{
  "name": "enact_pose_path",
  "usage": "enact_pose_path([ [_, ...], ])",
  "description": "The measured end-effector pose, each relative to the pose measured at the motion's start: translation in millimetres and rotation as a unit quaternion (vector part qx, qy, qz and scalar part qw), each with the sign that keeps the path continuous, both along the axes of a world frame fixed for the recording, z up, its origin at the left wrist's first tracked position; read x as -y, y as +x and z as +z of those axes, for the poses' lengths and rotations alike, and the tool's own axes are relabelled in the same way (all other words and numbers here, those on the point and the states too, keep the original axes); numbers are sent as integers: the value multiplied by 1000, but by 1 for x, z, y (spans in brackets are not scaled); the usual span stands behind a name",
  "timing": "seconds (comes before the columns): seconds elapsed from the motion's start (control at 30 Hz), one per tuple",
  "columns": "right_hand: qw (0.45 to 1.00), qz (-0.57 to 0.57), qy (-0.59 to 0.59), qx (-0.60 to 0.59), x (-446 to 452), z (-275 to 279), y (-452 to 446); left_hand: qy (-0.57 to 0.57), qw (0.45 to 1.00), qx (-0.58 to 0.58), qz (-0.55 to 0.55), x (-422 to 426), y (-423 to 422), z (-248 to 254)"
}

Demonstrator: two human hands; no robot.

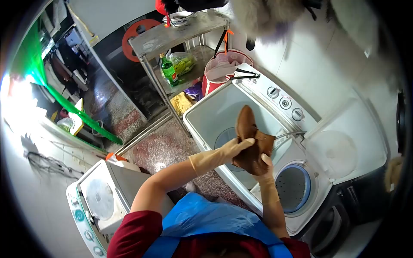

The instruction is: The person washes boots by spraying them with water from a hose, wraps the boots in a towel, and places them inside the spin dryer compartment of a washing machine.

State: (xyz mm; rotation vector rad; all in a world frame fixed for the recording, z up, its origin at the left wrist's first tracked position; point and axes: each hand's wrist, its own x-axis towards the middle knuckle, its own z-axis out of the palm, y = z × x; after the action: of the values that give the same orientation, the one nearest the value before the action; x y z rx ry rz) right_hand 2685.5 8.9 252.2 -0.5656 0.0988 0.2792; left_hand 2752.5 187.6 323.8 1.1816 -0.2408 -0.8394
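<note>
A brown leather ankle boot (246, 122) is held over the open wash tub (208, 105) of a twin-tub washing machine, its toe pointing away from me. My left hand (236, 149), in a pale rubber glove, grips the boot's left side with the thumb laid across it. My right hand (266, 167), gloved too, is closed around the near right part of the boot; some of its fingers are hidden behind the leather. A grey hose (290, 134) shows just right of the boot. The tub's floor is partly hidden by the boot and hands.
The spin drum (293, 188) stands uncovered beside its raised lid (344, 142). A metal shelf (180, 32) holds a green bottle (168, 69); a red-and-white bag (226, 66) is behind the tub. Another washing machine (100, 200) sits at left. Furry items (269, 17) hang overhead.
</note>
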Motion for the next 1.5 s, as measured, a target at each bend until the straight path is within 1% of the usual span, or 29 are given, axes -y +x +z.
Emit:
enact_pose_path([
  [0.03, 999, -18, 35, 16, 3, 0, 1, -8, 999, 3, -50, 3, 9, 6],
  [0.1, 990, -81, 105, 41, 6, 2, 0, -101, 986, -68, -118, 5, 25, 15],
  [0.2, 975, -172, 101, 97, 4, 9, -2, -97, 973, -113, -176, -22, 62, 25],
  [0.27, 962, -244, 75, 101, -9, 8, 2, -95, 980, -75, -157, -46, 100, 16],
  [0.3, 955, -272, 64, 98, -18, 8, 7, -96, 977, -80, -175, -53, 122, 19],
  [0.37, 940, -325, 37, 92, -38, 9, 20, -7, 994, -35, -100, -60, 176, 28],
  [0.43, 925, -370, 16, 81, -58, 11, 31, 95, 988, 117, -33, -62, 264, -18],
  [0.47, 917, -392, 8, 76, -66, 11, 34, 196, 933, 303, -10, -65, 317, -41],
  [0.5, 908, -413, 0, 70, -74, 13, 37, 279, 832, 479, 14, -70, 364, -53],
  [0.53, 898, -435, -8, 64, -82, 13, 37, 301, 728, 608, 97, -74, 390, -39],
  [0.6, 879, -473, -24, 52, -96, 14, 35, 287, 606, 722, 172, -73, 441, -34],
  [0.7, 855, -516, -45, 33, -114, 13, 23, 362, 630, 675, 128, -52, 513, -106],
  [0.77, 840, -539, -56, 25, -124, 12, 15, 291, 680, 651, 171, -62, 526, -123],
  [0.83, 828, -557, -61, 17, -134, 10, 8, 333, 691, 632, 105, -85, 517, -93],
  [0.87, 822, -566, -63, 12, -138, 9, 5, 467, 638, 613, -13, -88, 515, -56],
  [0.93, 814, -577, -68, 6, -144, 7, 0, 429, 744, 510, 29, -86, 568, -64],
  [0.97, 810, -582, -69, 5, -147, 6, -3, 278, 855, 434, 51, -92, 561, -40],
  [1.0, 807, -586, -71, 4, -148, 5, -4, 191, 898, 387, 85, -96, 529, 4],
  [1.03, 805, -589, -70, 3, -150, 4, -5, 115, 914, 382, 77, -92, 552, -3],
  [1.07, 803, -592, -72, 3, -151, 2, -7, -1, 920, 379, 98, -88, 527, 25],
  [1.1, 801, -594, -73, 3, -153, 1, -8, -4, 923, 377, 80, -96, 495, 64],
  [1.17, 799, -596, -77, 4, -154, -2, -9, -125, 865, 485, 37, -92, 488, 79],
  [1.23, 799, -595, -81, 5, -153, -4, -11, -118, 838, 533, 11, -87, 453, 105],
  [1.27, 799, -595, -86, 6, -153, -7, -13, -144, 835, 530, -41, -83, 449, 105],
  [1.3, 800, -592, -95, 8, -151, -8, -14, -150, 835, 527, -51, -77, 440, 105],
  [1.37, 789, -596, -150, 10, -148, -11, -20, -202, 825, 509, -138, -58, 418, 104],
  [1.43, 779, -599, -185, 19, -143, -11, -33, -203, 805, 527, -181, -37, 391, 116],
  [1.47, 774, -600, -201, 25, -140, -9, -41, -163, 798, 546, -196, -29, 374, 127],
  [1.5, 819, -569, -65, 31, -135, -9, -49, -122, 789, 565, -210, -21, 358, 136],
])
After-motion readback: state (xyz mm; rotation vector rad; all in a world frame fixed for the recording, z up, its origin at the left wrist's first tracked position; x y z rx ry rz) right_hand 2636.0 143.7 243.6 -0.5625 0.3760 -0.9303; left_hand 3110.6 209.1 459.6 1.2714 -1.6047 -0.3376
